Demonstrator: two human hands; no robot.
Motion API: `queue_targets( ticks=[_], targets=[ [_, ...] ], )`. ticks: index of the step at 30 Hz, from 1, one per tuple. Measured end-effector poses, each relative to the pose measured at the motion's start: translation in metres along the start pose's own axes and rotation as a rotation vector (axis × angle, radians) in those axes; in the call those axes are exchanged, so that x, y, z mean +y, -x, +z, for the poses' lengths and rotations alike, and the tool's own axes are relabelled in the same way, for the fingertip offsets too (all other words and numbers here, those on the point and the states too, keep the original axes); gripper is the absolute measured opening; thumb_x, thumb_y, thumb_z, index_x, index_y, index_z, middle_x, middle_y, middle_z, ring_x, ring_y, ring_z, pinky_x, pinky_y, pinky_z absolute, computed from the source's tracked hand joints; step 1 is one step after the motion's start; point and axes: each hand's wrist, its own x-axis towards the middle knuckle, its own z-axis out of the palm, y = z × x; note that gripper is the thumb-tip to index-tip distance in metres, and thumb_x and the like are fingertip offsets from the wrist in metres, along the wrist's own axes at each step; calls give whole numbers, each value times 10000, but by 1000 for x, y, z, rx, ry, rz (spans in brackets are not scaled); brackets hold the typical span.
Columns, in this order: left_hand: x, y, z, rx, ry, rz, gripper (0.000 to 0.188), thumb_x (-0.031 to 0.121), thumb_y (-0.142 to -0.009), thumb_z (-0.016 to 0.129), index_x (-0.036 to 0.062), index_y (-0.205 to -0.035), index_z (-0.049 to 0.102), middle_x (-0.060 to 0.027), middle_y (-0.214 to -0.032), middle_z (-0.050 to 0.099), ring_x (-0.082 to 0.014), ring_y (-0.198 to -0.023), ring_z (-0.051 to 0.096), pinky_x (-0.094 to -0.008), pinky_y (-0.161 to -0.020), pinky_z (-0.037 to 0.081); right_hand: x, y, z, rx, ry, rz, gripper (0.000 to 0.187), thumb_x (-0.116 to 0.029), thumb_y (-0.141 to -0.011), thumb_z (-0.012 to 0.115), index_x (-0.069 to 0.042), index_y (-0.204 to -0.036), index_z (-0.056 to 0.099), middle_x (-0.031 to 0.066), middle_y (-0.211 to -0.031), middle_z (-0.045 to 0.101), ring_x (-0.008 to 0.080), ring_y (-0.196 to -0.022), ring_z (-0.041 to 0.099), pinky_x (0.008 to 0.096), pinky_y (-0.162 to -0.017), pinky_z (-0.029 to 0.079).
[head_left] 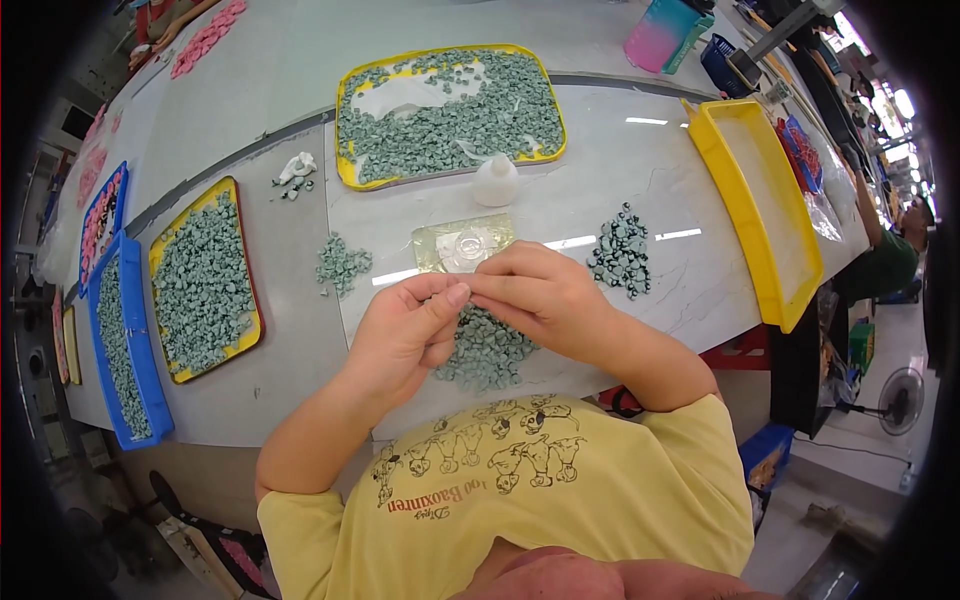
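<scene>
My left hand (412, 325) and my right hand (545, 300) meet fingertip to fingertip above the table. Both are closed in a pinch, and whatever sits between the fingers is too small and hidden to name. Under them lies a heap of small grey-green pieces (485, 350), partly covered by the hands. Just beyond the fingers rests a yellowish see-through pad (432, 240) with a clear round dish (468, 247) on it. A white squeeze bottle (495, 182) stands behind the pad. Smaller piles of green pieces lie to the left (343, 265) and, darker-edged, to the right (620, 252).
A yellow tray (562, 110) of green pieces is at the back. On the left are another yellow-rimmed tray (257, 300) and a blue tray (145, 345). A yellow tray (720, 190) stands at the right edge. A pink-and-teal bottle (660, 35) is far right; other people work nearby.
</scene>
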Motion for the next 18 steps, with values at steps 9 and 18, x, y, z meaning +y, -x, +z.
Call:
queue_targets(
  ticks=[9, 18],
  targets=[
    [-6, 0, -11, -19, 178, 29, 132, 220, -927, 450, 118, -847, 428, 55, -595, 271, -49, -493, 225, -198, -413, 176, 46, 6, -66, -151, 374, 495, 227, -1, -754, 591, -30, -979, 608, 123, -888, 598, 255, -766, 587, 315, -676, 480],
    [-6, 7, -15, -82, 266, -148, 282, 335, -945, 372, 147, -736, 360, 48, -580, 244, -61, -474, 213, -199, -399, 160, 43, 57, -115, -200, 605, 688, 811, -252, -610, 772, -94, -1299, 375, 171, -1304, 390, 290, -1188, 400, 346, -979, 336]
  ],
)
